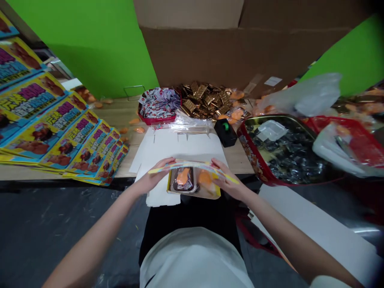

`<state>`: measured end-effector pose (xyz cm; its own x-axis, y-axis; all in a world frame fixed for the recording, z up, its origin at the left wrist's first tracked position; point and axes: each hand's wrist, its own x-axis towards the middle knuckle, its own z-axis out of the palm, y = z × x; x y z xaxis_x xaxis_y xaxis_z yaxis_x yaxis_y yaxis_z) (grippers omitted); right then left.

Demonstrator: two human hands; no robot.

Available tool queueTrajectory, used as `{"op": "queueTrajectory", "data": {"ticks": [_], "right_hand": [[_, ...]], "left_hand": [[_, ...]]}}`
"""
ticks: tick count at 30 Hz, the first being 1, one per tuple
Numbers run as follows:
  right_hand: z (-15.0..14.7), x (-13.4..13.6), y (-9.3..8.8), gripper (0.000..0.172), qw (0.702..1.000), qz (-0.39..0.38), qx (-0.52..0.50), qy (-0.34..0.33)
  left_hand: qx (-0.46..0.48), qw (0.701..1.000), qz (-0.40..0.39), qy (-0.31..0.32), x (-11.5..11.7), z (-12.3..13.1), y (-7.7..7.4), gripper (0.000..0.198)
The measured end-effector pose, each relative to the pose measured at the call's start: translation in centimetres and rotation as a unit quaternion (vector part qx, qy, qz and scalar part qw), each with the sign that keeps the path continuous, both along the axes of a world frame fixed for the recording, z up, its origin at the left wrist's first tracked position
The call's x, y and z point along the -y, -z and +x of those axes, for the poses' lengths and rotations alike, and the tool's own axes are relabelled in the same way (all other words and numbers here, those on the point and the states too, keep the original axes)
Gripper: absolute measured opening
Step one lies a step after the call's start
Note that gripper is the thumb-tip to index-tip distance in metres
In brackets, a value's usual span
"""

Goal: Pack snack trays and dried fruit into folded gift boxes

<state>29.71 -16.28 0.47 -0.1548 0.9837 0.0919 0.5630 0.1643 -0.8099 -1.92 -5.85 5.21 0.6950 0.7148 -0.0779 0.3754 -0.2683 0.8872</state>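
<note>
The left grip (154, 177) and right grip (228, 180) each pinch 1 end of a printed card strip (193, 165). Its long axis runs crosswise, dipping rightward, equally near both hands, above a yellow card tray (211, 193) of orange snack packets (183, 177), beside a white card sheet (180, 146) on the tabletop (240, 160).

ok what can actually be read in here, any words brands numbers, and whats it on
Nothing can be quoted exactly:
Stacked printed cards: large magenta and yellow characters, apparently Chinese, too blurred to read.
Printed paper strip between the left hand and right hand: nothing legible.
White label on the cardboard carton: too small.
Gold wrappers: too small.
</note>
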Motion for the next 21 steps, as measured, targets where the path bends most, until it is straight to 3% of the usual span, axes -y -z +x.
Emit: {"op": "queueTrajectory", "data": {"ticks": [3, 6, 10, 13, 16, 17, 19, 21], "right_hand": [[-0.7, -0.7, -0.1, 0.062, 0.999, -0.020, -0.023, 0.030], [-1.1, 0.3, 0.7, 0.065, 0.999, 0.025, -0.015, 0.023], [-1.1, 2.4, 2.5, 0.081, 0.994, 0.084, 0.063, -0.039], [-1.1, 3.7, 3.8, 0.086, 0.990, 0.070, 0.110, -0.055], [-1.2, 5.5, 4.2, 0.089, 0.991, 0.056, 0.113, 0.040], [-1.4, 6.4, 4.1, 0.083, 0.989, 0.052, 0.106, 0.094], [-2.2, 8.6, 3.2, 0.052, 0.980, 0.033, 0.102, 0.167], [-3.9, 10.7, 1.8, 0.025, 0.983, 0.035, 0.126, 0.131]], "left_hand": [[-0.012, 1.000, -0.001, 0.002, -0.7, 0.1, -0.8, 0.049], [-0.022, 0.997, 0.061, 0.032, 0.3, -0.6, -0.1, 0.051], [-0.079, 0.979, 0.161, 0.095, 2.6, -2.1, 3.1, 0.070], [-0.109, 0.968, 0.213, 0.080, 3.9, -2.6, 5.9, 0.080], [-0.054, 0.979, 0.191, 0.050, 3.7, -2.1, 6.8, 0.080], [-0.029, 0.983, 0.173, 0.048, 3.4, -1.8, 6.5, 0.080], [0.000, 0.988, 0.142, 0.058, 2.7, -1.3, 5.6, 0.078], [-0.002, 0.989, 0.127, 0.074, 2.0, -1.0, 4.6, 0.074]]}}
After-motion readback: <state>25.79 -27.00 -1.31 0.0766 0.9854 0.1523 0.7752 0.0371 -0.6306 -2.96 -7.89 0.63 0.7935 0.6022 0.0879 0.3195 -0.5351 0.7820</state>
